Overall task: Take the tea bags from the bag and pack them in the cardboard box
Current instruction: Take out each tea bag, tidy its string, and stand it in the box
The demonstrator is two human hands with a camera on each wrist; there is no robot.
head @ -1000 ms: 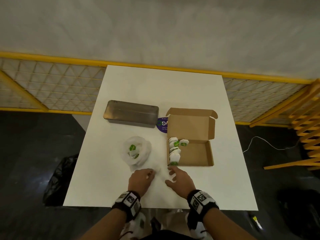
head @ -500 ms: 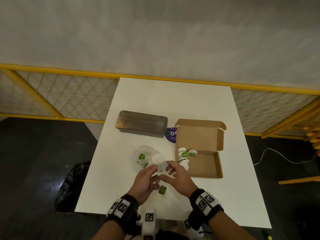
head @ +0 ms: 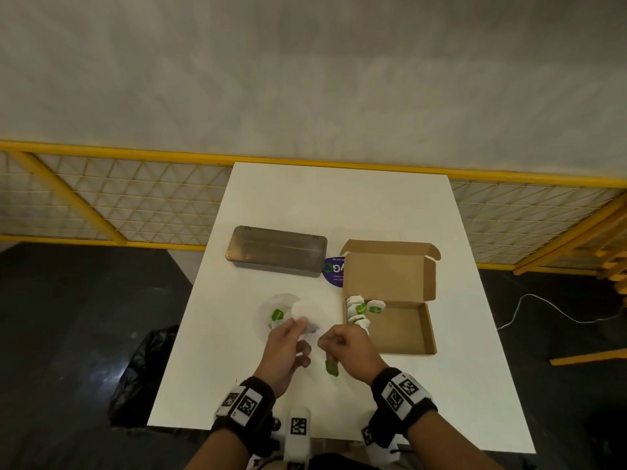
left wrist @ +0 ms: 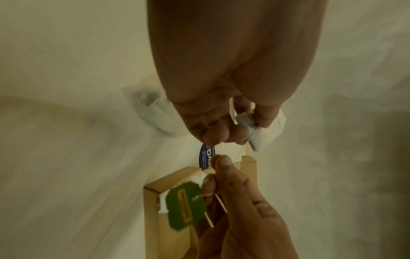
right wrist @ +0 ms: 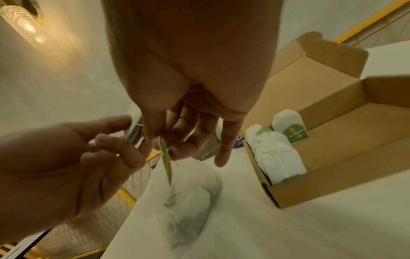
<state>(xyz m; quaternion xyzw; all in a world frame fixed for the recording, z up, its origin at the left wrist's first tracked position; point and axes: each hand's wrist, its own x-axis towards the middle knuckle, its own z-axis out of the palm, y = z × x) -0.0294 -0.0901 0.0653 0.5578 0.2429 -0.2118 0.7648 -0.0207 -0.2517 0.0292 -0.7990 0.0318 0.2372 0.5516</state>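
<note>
From the head view I see my left hand (head: 286, 347) pinching a white tea bag (head: 307, 329) beside the plastic bag (head: 271, 310), while only the left wrist view shows my right hand (left wrist: 235, 198) pinching its string above the green tag (left wrist: 185, 207), near the cardboard box (head: 400, 330).

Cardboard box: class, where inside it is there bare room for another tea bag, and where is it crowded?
The cardboard box floor is bare from the packed tea bags rightward to its right wall. Its left wall is crowded with them.

Purple round sticker (head: 334, 272) on table, partly hidden: letters "avG" readable in left wrist view; small print illegible.
</note>
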